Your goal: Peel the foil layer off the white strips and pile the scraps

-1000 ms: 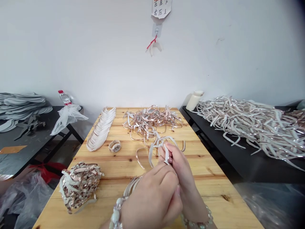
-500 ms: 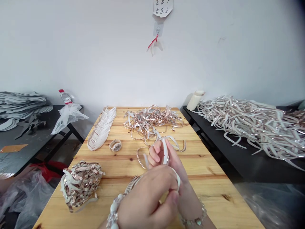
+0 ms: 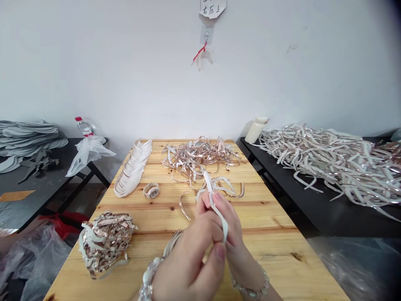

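One strip (image 3: 222,216), nearside of the tangle (image 3: 200,154), is pinched in curled left hand (image 3: 194,255) and right hand (image 3: 232,223); working it on likely needs even tension.

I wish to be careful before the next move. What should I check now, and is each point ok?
1. Left grip on the pale strip: ok.
2. Right grip on the same strip: ok.
3. Strip free of the loose strips beyond: cannot tell.
4. Neat row of pale pieces apart from both grips: ok.
5. Curved strips fully visible: not ok, left grip partly covers them.
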A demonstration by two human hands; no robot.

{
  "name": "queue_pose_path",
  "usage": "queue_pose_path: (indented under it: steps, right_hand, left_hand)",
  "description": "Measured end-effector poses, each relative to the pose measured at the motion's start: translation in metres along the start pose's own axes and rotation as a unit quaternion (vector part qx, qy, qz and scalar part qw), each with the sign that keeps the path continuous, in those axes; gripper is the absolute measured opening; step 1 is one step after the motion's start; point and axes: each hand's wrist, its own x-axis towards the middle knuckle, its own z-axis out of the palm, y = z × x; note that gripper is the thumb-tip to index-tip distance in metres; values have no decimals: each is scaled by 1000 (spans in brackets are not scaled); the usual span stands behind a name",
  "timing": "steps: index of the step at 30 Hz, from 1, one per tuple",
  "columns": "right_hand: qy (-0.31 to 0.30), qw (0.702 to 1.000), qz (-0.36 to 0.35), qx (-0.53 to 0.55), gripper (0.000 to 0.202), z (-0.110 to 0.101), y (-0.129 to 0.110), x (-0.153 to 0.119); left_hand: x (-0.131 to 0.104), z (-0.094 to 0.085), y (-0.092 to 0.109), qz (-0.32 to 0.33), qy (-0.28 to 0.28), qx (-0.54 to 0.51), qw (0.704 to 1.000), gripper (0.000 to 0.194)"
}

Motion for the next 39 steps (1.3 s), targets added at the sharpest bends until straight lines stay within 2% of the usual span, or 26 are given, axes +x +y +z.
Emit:
queue_pose_path:
  steps: [5,11,13,16,19,22,24,26,29,31,32,34,37,39]
  right_hand:
    - [27,996,33,81,37,-5,-5,4]
    - [45,993,53,97,32,-10,-10,13]
    - [69,991,63,99,30,-10,-11,16]
    - [98,987,73,107,26,-12,-11,21]
    - [115,983,69,121,23,-19,-13,27]
    - [144,979,47,133,23,-28,-20,31]
    - [168,975,26,144,26,-32,-28,31]
    - [187,970,0,155,30,-34,-36,30]
    - [191,969,-44,152,32,-32,-42,26]
    - [178,973,-80,123,31,-27,-41,22]
    - [169,975,-98,103,31,-23,-39,19]
    - [147,979,-127,59,32,-16,-32,14]
    - [106,984,-144,12,31,-7,-20,6]
    - [77,988,-131,-4,31,-6,-15,2]
  left_hand:
    - [5,10,3,69,-26,96,993,15]
    - [9,24,-12,166,-56,145,974,18]
    - [6,28,-18,170,-107,155,967,19]
    - [-2,37,-28,144,-190,143,960,23]
    - [-6,42,-32,137,-209,133,959,25]
    - [-3,33,-27,160,-206,116,958,25]
    - [1,16,-19,167,-161,108,967,25]
    - [2,-5,-13,140,-63,110,982,24]
    - [0,-32,-9,52,101,106,988,30]
    - [0,-40,-10,-8,147,101,984,32]
    - [2,-41,-11,-36,144,111,983,30]
    - [7,-36,-13,-88,93,147,981,23]
    - [15,-19,-18,-137,-2,174,975,19]
    - [17,-7,-21,-161,-34,177,970,19]
